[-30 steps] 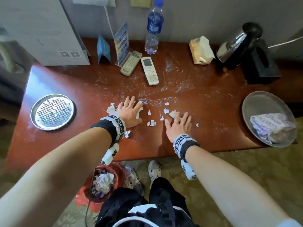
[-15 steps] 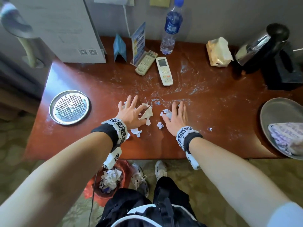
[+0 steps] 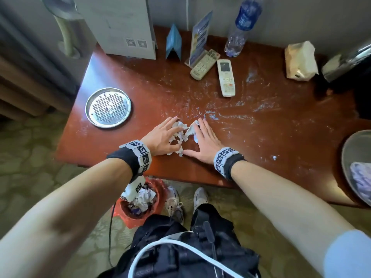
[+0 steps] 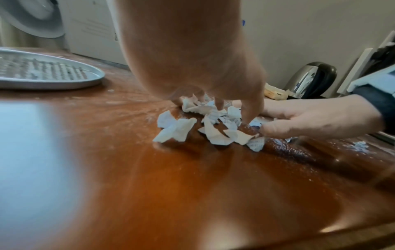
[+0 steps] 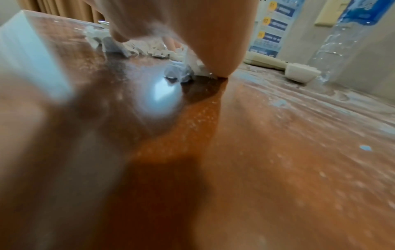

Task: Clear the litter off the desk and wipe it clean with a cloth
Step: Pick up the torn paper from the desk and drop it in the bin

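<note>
A small heap of torn white paper scraps (image 3: 181, 134) lies on the red-brown desk (image 3: 251, 149), near its front edge. My left hand (image 3: 162, 135) lies flat against the heap's left side, fingers straight. My right hand (image 3: 204, 139) lies flat against its right side, thumb stretched toward the left hand. The left wrist view shows the paper scraps (image 4: 205, 125) bunched between my left hand (image 4: 213, 81) and my right hand (image 4: 316, 118). One lone scrap (image 3: 274, 157) lies to the right. White smears (image 3: 230, 115) streak the desk. A patterned cloth (image 3: 361, 180) lies in a metal dish (image 3: 347, 157) at the right edge.
A red bin (image 3: 140, 203) with crumpled paper stands on the floor under the desk's front edge. A perforated metal plate (image 3: 108, 107) sits at left. Two remotes (image 3: 226, 78), a water bottle (image 3: 241, 31), a tissue pack (image 3: 300, 61) and a kettle (image 3: 347, 61) line the back.
Both hands have slid toward each other across the desk, sweeping the scattered scraps into one heap between them. The camera view has shifted left and closer.
</note>
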Demonstrator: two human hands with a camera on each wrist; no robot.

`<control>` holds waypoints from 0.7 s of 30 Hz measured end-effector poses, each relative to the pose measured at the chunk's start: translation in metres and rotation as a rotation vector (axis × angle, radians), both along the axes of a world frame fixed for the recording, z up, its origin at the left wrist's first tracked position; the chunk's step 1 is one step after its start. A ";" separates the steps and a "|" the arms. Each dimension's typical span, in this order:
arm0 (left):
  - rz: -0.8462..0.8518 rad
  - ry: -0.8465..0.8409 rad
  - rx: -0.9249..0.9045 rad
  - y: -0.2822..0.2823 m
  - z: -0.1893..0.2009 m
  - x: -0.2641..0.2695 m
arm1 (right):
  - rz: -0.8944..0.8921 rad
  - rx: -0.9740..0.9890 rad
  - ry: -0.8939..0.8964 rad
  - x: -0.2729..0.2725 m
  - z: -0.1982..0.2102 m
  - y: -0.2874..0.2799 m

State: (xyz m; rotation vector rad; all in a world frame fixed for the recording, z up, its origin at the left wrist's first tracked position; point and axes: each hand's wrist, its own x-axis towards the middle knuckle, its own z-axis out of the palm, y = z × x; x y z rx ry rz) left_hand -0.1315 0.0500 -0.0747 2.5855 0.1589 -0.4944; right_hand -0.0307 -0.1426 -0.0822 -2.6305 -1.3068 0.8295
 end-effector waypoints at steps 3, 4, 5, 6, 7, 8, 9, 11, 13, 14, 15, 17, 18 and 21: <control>0.051 -0.042 -0.031 0.007 0.000 -0.016 | 0.054 -0.003 -0.004 -0.006 0.004 0.010; 0.062 -0.041 -0.032 0.009 0.001 -0.023 | 0.075 -0.001 -0.002 -0.009 0.004 0.014; 0.072 -0.031 -0.029 0.010 0.001 -0.029 | 0.094 0.001 0.001 -0.011 0.004 0.018; 0.083 -0.019 -0.026 0.011 0.002 -0.035 | 0.111 0.006 -0.002 -0.013 0.003 0.021; 0.098 -0.008 -0.028 0.012 0.002 -0.041 | 0.126 0.011 -0.010 -0.016 0.002 0.025; 0.116 -0.001 -0.030 0.013 0.002 -0.046 | 0.136 0.016 -0.020 -0.018 0.000 0.028; 0.136 0.000 -0.026 0.013 0.002 -0.050 | 0.141 0.027 -0.030 -0.019 -0.002 0.032; 0.163 -0.004 0.010 0.013 0.004 -0.055 | 0.138 0.058 -0.042 -0.022 -0.005 0.037; 0.176 -0.003 0.062 0.010 0.006 -0.057 | 0.139 0.082 -0.055 -0.024 -0.005 0.040; 0.182 -0.004 0.085 0.007 0.008 -0.056 | 0.145 0.093 -0.068 -0.023 -0.005 0.039; 0.186 -0.006 0.107 0.004 0.009 -0.053 | 0.152 0.104 -0.085 -0.021 -0.003 0.038; 0.176 -0.002 0.164 0.000 0.011 -0.046 | 0.179 0.125 -0.129 -0.016 0.000 0.034; 0.164 0.006 0.202 -0.002 0.012 -0.042 | 0.207 0.125 -0.157 -0.013 0.001 0.032; 0.127 0.020 0.301 -0.006 0.009 -0.034 | 0.329 0.090 -0.254 -0.006 0.001 0.027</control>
